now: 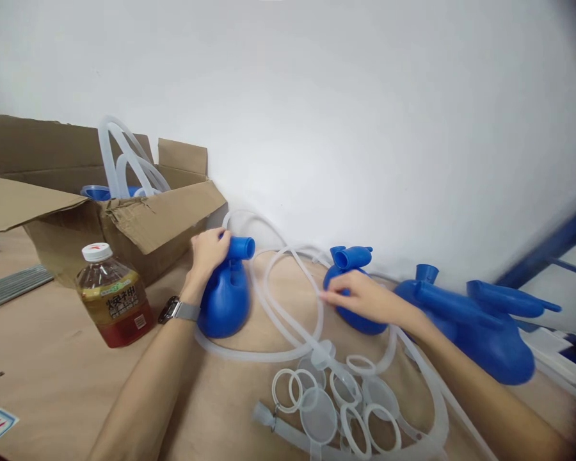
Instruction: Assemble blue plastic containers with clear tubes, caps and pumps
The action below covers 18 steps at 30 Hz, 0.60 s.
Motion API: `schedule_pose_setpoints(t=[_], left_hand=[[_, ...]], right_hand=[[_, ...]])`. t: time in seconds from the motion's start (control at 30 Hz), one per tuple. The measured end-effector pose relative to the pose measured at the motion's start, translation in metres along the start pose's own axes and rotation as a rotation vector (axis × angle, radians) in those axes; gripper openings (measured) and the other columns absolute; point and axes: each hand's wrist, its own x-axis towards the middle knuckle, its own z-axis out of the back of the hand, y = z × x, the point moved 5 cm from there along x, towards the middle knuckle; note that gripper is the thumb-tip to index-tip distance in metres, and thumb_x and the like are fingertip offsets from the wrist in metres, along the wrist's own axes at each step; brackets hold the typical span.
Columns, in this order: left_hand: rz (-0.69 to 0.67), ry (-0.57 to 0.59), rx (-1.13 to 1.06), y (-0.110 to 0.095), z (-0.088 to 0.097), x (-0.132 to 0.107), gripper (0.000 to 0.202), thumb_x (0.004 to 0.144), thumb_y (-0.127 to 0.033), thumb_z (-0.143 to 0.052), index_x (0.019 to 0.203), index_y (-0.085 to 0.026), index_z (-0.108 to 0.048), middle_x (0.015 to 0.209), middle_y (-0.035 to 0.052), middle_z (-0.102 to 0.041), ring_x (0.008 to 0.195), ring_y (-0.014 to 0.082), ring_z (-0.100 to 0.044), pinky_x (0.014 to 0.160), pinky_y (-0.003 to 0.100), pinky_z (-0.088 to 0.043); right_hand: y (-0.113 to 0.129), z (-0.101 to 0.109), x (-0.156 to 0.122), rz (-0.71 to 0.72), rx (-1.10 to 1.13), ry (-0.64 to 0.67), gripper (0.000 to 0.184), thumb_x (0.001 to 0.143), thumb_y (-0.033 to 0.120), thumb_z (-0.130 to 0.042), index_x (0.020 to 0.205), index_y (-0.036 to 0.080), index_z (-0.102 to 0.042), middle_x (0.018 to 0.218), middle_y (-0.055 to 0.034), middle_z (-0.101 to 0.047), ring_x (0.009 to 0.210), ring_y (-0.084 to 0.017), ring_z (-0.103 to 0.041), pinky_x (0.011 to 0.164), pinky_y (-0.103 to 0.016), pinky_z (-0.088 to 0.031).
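My left hand [211, 250] is closed around the top of a blue plastic bottle [225, 304], behind its wide round spout. The bottle stands upright on the brown work surface. My right hand [358, 294] reaches over a second blue plastic bottle [362, 319], fingers stretched toward the left and loosely apart. Whether it touches this bottle I cannot tell, since the hand hides the middle of it. Long translucent tubes [278, 307] loop between and in front of the two bottles. Close in front lie several clear caps [319, 416] and white rings [383, 428].
An open cardboard box [173, 221] holding tubes and blue parts stands at the left, with a drink bottle [120, 301] before it. More blue bottles [489, 346] sit at the right. Metal rods [14, 287] lie far left. A white wall rises behind.
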Motion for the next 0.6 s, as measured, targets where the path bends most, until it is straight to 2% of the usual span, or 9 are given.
schedule_pose_setpoints(t=[0.07, 0.17, 0.2, 0.27, 0.33, 0.43, 0.5, 0.6], left_hand=[[-0.008, 0.034, -0.046, 0.005, 0.002, 0.004, 0.035, 0.088, -0.040, -0.046, 0.074, -0.024, -0.074, 0.091, 0.0102, -0.081, 0.098, 0.0326, -0.071, 0.091, 0.039, -0.044], [-0.044, 0.092, -0.137, 0.011, 0.004, 0.008, 0.039, 0.087, -0.042, -0.043, 0.076, -0.023, -0.076, 0.092, 0.0063, -0.081, 0.097, 0.0280, -0.071, 0.089, 0.034, -0.047], [-0.062, 0.113, -0.165, 0.012, 0.005, 0.008, 0.039, 0.086, -0.042, -0.043, 0.076, -0.023, -0.076, 0.092, 0.0051, -0.081, 0.096, 0.0266, -0.071, 0.089, 0.033, -0.048], [-0.093, 0.147, -0.209, 0.014, 0.005, 0.008, 0.040, 0.086, -0.042, -0.043, 0.073, -0.021, -0.075, 0.088, 0.0034, -0.080, 0.093, 0.0248, -0.071, 0.088, 0.031, -0.049], [-0.106, 0.157, -0.239, 0.015, 0.005, 0.007, 0.041, 0.086, -0.042, -0.043, 0.072, -0.021, -0.074, 0.085, 0.0031, -0.079, 0.091, 0.0242, -0.070, 0.086, 0.030, -0.050], [-0.102, 0.137, -0.277, 0.017, 0.005, 0.005, 0.042, 0.087, -0.042, -0.042, 0.074, -0.020, -0.074, 0.082, 0.0039, -0.078, 0.089, 0.0240, -0.070, 0.085, 0.030, -0.051], [-0.098, 0.125, -0.304, 0.018, 0.004, 0.004, 0.042, 0.087, -0.041, -0.041, 0.075, -0.020, -0.075, 0.082, 0.0042, -0.077, 0.089, 0.0240, -0.069, 0.086, 0.030, -0.052], [-0.093, 0.125, -0.342, 0.016, 0.001, 0.002, 0.040, 0.085, -0.041, -0.044, 0.075, -0.020, -0.076, 0.084, 0.0047, -0.078, 0.089, 0.0245, -0.070, 0.087, 0.031, -0.052]], right_hand=[[0.006, -0.003, 0.050, 0.059, 0.052, -0.061, 0.051, 0.105, 0.052, -0.046, 0.075, 0.021, -0.073, 0.076, -0.0064, -0.073, 0.071, -0.021, -0.064, 0.077, -0.035, -0.048], [0.015, -0.022, 0.142, 0.068, 0.250, -0.126, 0.019, 0.096, 0.033, -0.063, 0.097, 0.020, -0.077, 0.105, -0.0084, -0.079, 0.096, -0.024, -0.070, 0.092, -0.036, -0.049], [0.017, -0.031, 0.173, 0.040, 0.349, -0.145, 0.014, 0.092, 0.026, -0.067, 0.098, 0.020, -0.077, 0.110, -0.0087, -0.079, 0.102, -0.024, -0.069, 0.097, -0.036, -0.048], [0.025, -0.053, 0.226, 0.024, 0.409, -0.148, 0.015, 0.095, 0.027, -0.064, 0.093, 0.018, -0.075, 0.104, -0.0082, -0.078, 0.101, -0.024, -0.069, 0.096, -0.036, -0.049], [0.032, -0.075, 0.265, 0.017, 0.467, -0.129, 0.026, 0.098, 0.034, -0.061, 0.083, 0.017, -0.073, 0.090, -0.0062, -0.077, 0.093, -0.023, -0.070, 0.090, -0.035, -0.051], [0.033, -0.097, 0.291, 0.021, 0.558, -0.129, 0.028, 0.098, 0.040, -0.063, 0.084, 0.018, -0.071, 0.088, -0.0040, -0.075, 0.092, -0.022, -0.069, 0.089, -0.034, -0.052], [0.028, -0.107, 0.294, 0.015, 0.622, -0.128, 0.025, 0.095, 0.043, -0.069, 0.090, 0.019, -0.069, 0.095, -0.0042, -0.075, 0.094, -0.021, -0.069, 0.090, -0.034, -0.052], [0.021, -0.119, 0.292, -0.024, 0.726, -0.096, 0.031, 0.088, 0.047, -0.077, 0.096, 0.021, -0.062, 0.097, -0.0041, -0.074, 0.089, -0.021, -0.070, 0.084, -0.035, -0.056]])
